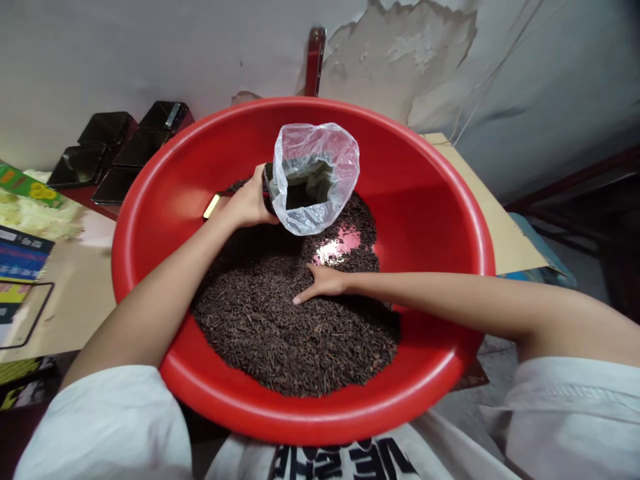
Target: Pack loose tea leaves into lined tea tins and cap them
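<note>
Clear plastic bag [316, 175], mouth open and rolled outward, lining a dark container of which only a sliver shows at the bag's left edge; the whole stands at the far side of the heap, just left of the basin's centre. Left hand [249, 200]: fingers wrapped around the left side of the lined container, holding it closed-fisted with the mouth tilted toward the viewer. Right hand [323, 282]: laid flat, palm down, on the heap near the centre of the basin, fingers extended toward the left and partly sunk in the material; it grips nothing that can be seen. Dark brown loose material [295, 320], in short twig-like pieces, forming a heap that fills the basin floor from the bag to the near rim; a small bare, glossy patch of basin floor shows just right of the bag. Red plastic basin [440, 200], large and round, occupying the middle of the view. Stacked black trays [117, 147], far left, beside the wall. Printed cartons [23, 253], left edge, lying on the pale table [75, 280]. Peeling wall [425, 53] behind the basin.
</note>
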A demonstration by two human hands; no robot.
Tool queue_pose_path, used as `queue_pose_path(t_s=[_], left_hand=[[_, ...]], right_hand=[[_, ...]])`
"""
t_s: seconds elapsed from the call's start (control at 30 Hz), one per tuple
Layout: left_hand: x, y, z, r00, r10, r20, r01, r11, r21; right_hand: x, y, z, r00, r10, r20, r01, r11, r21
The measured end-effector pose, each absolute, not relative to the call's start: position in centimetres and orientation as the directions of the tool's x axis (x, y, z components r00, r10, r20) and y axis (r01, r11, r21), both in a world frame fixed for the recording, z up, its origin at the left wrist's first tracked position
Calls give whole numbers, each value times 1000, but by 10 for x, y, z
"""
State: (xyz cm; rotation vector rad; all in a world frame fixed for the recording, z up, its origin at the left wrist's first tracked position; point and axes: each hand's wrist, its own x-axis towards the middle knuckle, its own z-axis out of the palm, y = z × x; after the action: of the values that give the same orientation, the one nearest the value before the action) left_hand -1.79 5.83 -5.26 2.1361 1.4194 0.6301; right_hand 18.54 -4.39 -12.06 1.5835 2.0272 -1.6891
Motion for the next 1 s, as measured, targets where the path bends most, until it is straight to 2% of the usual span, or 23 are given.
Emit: queue_pose_path(t_s=[0.2, 0.3, 0.47, 0.73, 1.0], left_hand=[[-16, 56, -45, 325, 945, 23, 821, -294, 489], [-17, 55, -41, 323, 946, -11, 861, -289, 418], [-19, 56, -38, 374, 927, -44, 881, -339, 330], [-18, 56, -37, 424, 904, -49, 893, -408, 188], [-19, 58, -40, 443, 896, -27, 886, -433, 169]], right_hand=[[175, -58, -117, -481, 604, -635, 584, -320, -746], [167, -63, -112, -412, 635, -654, 497, -445, -745], [157, -68, -89, -410, 585, -699, 303, -636, -710], [163, -68, -37, -506, 631, -588, 107, -630, -769], [180, -67, 10, -581, 655, -483, 29, -577, -816]])
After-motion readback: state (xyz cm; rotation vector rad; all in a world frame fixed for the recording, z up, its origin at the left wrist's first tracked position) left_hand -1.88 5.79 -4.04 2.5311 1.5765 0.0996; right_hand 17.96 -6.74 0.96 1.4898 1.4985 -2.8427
